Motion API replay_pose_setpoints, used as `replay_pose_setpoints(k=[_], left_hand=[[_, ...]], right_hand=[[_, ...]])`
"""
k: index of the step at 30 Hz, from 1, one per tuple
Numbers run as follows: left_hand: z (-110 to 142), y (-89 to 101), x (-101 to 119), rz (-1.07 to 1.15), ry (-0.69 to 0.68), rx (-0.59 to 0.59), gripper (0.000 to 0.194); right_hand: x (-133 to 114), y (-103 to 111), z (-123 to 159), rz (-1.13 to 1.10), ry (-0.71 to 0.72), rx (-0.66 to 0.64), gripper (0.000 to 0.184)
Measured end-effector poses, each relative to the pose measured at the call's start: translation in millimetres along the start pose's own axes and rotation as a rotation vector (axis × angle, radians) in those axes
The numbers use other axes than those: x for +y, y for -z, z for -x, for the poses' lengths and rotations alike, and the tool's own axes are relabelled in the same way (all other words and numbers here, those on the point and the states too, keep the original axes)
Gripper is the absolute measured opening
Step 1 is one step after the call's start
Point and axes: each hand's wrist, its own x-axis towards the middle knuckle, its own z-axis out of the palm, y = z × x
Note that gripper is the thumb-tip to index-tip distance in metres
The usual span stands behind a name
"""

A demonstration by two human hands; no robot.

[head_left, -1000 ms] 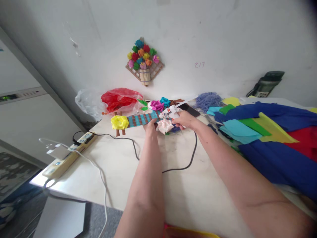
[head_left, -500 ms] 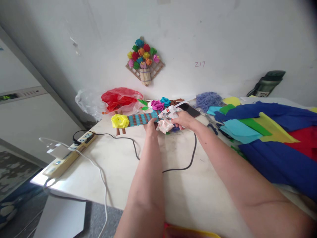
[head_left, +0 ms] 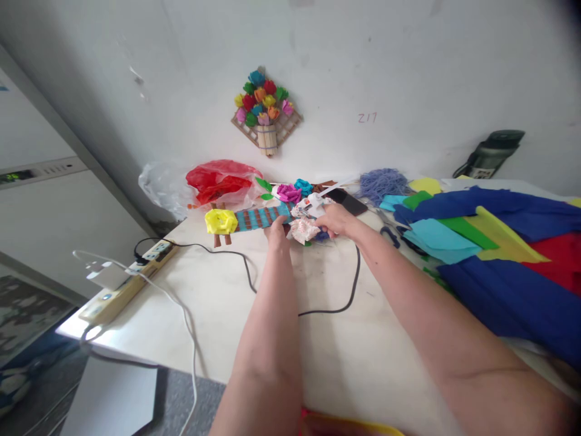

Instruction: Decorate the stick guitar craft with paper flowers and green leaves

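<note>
My left hand (head_left: 276, 231) is closed on a blue-and-brown striped craft piece (head_left: 258, 218), thumb on top. A yellow paper flower (head_left: 221, 221) sits at its left end, above short brown legs. In my right hand (head_left: 336, 220) is a white glue gun (head_left: 313, 206), with a pale glue stick (head_left: 336, 186) poking out of its back. The gun's nozzle is hard to make out and lies over the right part of the craft piece. A whitish patterned crumpled paper flower (head_left: 303, 230) lies just below the gun. Behind are a magenta paper flower (head_left: 289, 193) and a blue paper flower (head_left: 303, 186).
A power strip (head_left: 131, 281) with a white charger (head_left: 106, 274) lies at the left edge, and a black cord (head_left: 349, 297) loops across the table. Coloured paper sheets (head_left: 490, 236), scissors (head_left: 390, 236) and a dark phone (head_left: 347, 201) are to the right. Plastic bags (head_left: 222, 181) stand behind.
The view has shifted very slightly. Both hands, the glue gun and the craft piece stay in almost the same place.
</note>
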Motion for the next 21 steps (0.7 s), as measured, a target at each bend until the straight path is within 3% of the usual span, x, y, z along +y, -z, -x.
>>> replay_pose_setpoints(k=[21], left_hand=[[6.2, -4.0, 5.3, -0.008, 0.021, 0.058, 0.024]], right_hand=[[-8.5, 3.6, 7.5, 0.027, -0.042, -0.057, 0.014]])
